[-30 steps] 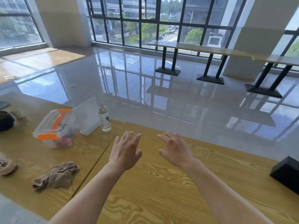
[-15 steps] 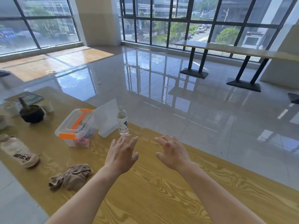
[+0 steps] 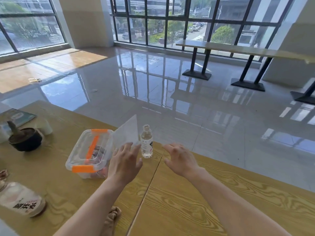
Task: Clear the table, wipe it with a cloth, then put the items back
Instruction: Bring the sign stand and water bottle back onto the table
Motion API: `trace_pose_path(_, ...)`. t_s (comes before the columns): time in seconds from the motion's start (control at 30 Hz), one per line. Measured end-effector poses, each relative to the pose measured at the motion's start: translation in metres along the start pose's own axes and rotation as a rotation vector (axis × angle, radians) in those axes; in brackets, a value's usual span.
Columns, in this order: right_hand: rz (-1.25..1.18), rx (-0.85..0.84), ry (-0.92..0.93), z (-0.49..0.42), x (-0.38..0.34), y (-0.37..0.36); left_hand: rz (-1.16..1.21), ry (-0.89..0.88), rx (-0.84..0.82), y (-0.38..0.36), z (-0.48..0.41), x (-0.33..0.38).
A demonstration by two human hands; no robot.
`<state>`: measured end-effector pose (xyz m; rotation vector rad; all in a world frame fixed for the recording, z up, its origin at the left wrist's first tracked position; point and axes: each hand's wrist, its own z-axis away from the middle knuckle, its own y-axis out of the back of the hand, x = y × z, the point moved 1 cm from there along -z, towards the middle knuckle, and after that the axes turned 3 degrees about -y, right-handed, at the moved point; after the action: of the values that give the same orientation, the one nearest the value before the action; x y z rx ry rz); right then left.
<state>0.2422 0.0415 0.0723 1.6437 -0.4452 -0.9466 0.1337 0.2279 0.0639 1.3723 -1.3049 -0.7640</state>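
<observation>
Here, two hands (image 3: pixel 125 163) (image 3: pixel 182 159), one box (image 3: pixel 85 150).

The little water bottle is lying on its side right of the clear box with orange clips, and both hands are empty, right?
Not quite: the head view shows the water bottle standing upright. It is right of the clear box with orange clips, and the left hand and right hand are empty.

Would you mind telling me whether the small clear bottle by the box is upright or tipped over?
Upright: the bottle stands on its base on the table, cap on top, beside the box.
</observation>
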Motion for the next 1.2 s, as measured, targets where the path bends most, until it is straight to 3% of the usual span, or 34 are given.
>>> trace_pose_path(0.23,-0.025,0.008,-0.066,-0.085,-0.044,-0.009,-0.064,-0.021,0.032,0.002,-0.063,-0.063)
trace_pose_path(0.5,0.014,-0.043,-0.028,-0.155,-0.054,-0.03,-0.094,0.013,-0.065,-0.01,-0.115,-0.086)
trace_pose_path(0.9,0.153,0.015,0.048,-0.166,-0.044,-0.047,-0.162,0.044,-0.133,-0.029,-0.146,-0.099)
trace_pose_path(1.2,0.146,0.055,0.038,-0.153,-0.037,-0.037,-0.111,-0.007,-0.09,-0.026,-0.145,-0.089)
